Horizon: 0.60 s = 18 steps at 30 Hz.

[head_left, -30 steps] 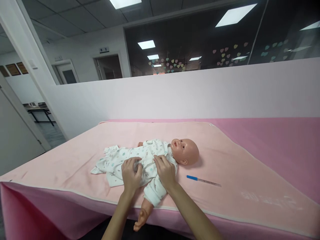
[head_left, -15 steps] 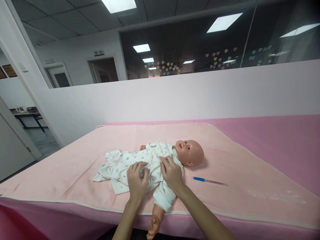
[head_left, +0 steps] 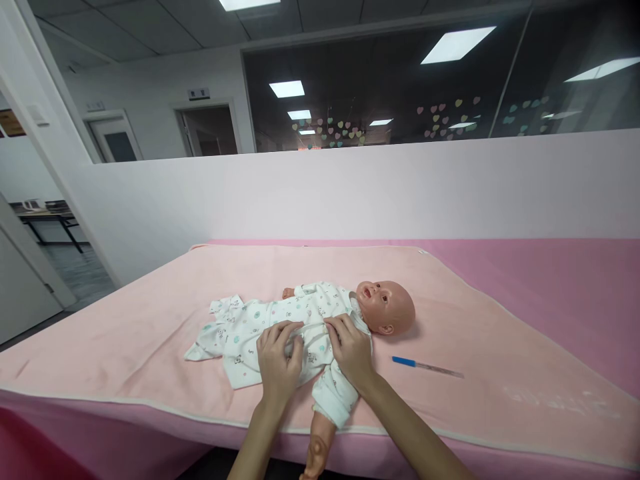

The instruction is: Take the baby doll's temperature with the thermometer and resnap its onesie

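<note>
A baby doll (head_left: pixel 387 308) lies on its back with its bald head to the right. It wears a white baby romper (head_left: pixel 280 310) with small printed figures and green dots. My left hand (head_left: pixel 281 357) is at the belly of the romper, fingers and thumb curled together on the fabric. Close to its right, my right hand (head_left: pixel 351 348) pinches the cloth at the chest, near the collar. The exact bit of cloth between the fingertips is partly hidden. One doll arm (head_left: pixel 320 443) sticks out of its sleeve toward me, past the front edge.
A blue-capped pen-like stick (head_left: pixel 427 367) lies right of the doll. Beneath is a peach blanket (head_left: pixel 150 300) with a white border, over a pink cover (head_left: pixel 565 280). A white low wall (head_left: pixel 350 193) with glass above stands behind. A desk (head_left: pixel 45 217) shows at far left.
The view has shifted slightly, so the doll and stick sit a little farther right. Both hands stay on the romper with nearly the same grip.
</note>
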### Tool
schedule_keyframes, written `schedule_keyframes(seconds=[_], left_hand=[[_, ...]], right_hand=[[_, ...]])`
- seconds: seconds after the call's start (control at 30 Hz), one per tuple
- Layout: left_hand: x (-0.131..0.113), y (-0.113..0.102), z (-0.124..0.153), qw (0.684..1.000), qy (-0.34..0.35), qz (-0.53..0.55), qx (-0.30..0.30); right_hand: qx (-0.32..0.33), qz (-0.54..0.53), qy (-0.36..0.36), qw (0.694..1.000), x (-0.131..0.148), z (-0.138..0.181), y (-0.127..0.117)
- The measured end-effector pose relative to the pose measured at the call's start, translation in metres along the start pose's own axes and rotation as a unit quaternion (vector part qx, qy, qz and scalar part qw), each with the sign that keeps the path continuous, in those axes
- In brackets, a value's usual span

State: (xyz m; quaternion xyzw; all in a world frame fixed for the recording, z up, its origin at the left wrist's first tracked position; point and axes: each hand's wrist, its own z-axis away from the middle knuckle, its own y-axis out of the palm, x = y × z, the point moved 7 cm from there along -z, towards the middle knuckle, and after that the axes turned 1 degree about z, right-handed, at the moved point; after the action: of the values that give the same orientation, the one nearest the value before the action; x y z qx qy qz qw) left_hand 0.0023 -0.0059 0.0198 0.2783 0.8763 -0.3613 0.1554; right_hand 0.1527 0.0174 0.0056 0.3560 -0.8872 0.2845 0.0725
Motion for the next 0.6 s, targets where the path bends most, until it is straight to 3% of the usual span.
schedule_keyframes(seconds=[0.6], left_hand=[[-0.0060, 0.0020, 0.0014, 0.997, 0.034, -0.060, -0.017]], right_hand=[[-0.005, 0.005, 0.012, 1.000, 0.0042, -0.0019, -0.0057]])
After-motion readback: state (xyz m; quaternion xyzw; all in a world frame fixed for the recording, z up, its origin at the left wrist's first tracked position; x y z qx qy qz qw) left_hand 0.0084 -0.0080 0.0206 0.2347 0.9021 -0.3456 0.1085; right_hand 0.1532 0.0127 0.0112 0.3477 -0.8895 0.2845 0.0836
